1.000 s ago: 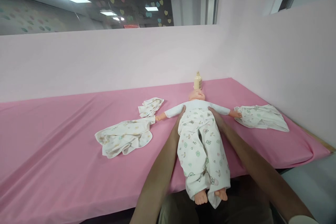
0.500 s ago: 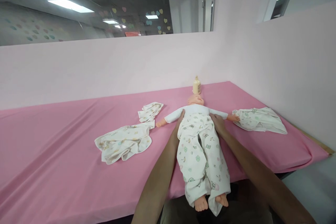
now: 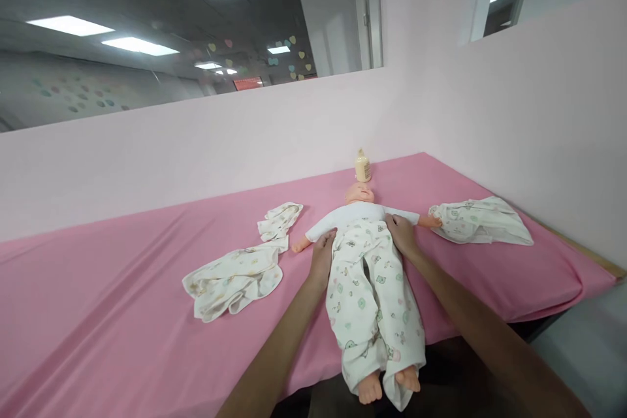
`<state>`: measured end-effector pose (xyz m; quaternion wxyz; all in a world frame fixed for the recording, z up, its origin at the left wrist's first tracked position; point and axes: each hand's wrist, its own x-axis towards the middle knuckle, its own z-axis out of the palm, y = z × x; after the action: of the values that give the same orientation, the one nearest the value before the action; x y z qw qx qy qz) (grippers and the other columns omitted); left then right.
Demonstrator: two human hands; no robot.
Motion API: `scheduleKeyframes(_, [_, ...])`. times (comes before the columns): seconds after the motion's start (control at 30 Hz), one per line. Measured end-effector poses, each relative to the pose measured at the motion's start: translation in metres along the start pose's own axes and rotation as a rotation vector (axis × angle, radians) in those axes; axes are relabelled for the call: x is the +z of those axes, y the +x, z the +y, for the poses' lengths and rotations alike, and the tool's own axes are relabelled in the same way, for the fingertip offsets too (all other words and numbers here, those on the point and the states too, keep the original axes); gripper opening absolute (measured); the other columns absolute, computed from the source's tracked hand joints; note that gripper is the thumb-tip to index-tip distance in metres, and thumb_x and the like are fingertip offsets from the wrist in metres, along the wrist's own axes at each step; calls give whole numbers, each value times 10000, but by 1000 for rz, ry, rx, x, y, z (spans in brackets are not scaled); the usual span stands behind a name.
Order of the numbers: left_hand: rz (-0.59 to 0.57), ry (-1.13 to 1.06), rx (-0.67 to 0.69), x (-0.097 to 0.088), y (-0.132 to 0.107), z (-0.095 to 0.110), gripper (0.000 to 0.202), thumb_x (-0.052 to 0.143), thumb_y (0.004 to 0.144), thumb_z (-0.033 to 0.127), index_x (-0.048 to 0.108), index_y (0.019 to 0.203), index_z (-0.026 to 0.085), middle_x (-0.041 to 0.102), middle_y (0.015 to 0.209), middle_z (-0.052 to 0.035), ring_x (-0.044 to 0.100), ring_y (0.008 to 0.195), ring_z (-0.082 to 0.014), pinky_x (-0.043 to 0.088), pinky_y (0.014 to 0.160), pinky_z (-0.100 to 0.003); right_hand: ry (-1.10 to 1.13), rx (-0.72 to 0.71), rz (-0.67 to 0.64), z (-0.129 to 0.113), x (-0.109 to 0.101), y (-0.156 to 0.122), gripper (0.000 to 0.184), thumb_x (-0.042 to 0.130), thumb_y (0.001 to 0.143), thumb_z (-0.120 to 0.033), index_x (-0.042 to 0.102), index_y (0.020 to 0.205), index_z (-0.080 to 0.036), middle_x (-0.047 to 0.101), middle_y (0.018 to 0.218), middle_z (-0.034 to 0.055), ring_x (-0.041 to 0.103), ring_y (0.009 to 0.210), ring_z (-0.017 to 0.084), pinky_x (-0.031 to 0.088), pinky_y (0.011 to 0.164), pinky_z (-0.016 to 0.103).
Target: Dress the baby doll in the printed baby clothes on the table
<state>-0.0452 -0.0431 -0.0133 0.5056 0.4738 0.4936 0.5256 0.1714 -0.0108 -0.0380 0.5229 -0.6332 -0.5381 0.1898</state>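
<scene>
A baby doll (image 3: 360, 193) lies on its back, arms spread, in a white long-sleeved top (image 3: 360, 210) and white printed pants (image 3: 362, 281). Its bare feet stick out of the pant legs past the front edge of the bed. My left hand (image 3: 323, 253) is closed at the waist of the pants on the doll's left-of-picture side. On the opposite side, my right hand (image 3: 400, 232) grips the waistband, its fingertips partly hidden by cloth. One doll hand touches a folded printed cloth (image 3: 482, 221) on the right.
A pink sheet (image 3: 122, 300) covers the bed. Crumpled printed baby clothes (image 3: 235, 277) lie left of the doll, with a smaller printed piece (image 3: 280, 221) behind them. A cream pump bottle (image 3: 363, 167) stands beyond the doll's head, near the wall (image 3: 245, 140).
My left hand has slid slightly down and outward along the doll's waist. My right hand remains at the waistband. The camera view has tilted.
</scene>
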Motion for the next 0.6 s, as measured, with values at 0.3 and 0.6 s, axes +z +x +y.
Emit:
scheduleKeyframes(0.3, [15, 124, 123, -2, -6, 0, 456, 588, 763, 618, 472, 673, 186, 467, 650, 28, 430, 642, -119, 368, 614, -242, 27, -31, 20, -8, -3, -7, 357, 407, 860, -441, 381, 589, -211, 490, 589, -17, 456, 611, 159, 281, 589, 285])
scheduleKeyframes(0.6, [-129, 258, 269, -9, -12, 1, 447, 507, 849, 562, 341, 645, 200, 318, 642, 42, 316, 626, -110, 302, 596, -248, 233, -48, -189, 3, -23, -21, 358, 504, 823, -534, 539, 738, -188, 593, 770, 16, 539, 784, 197, 399, 733, 313])
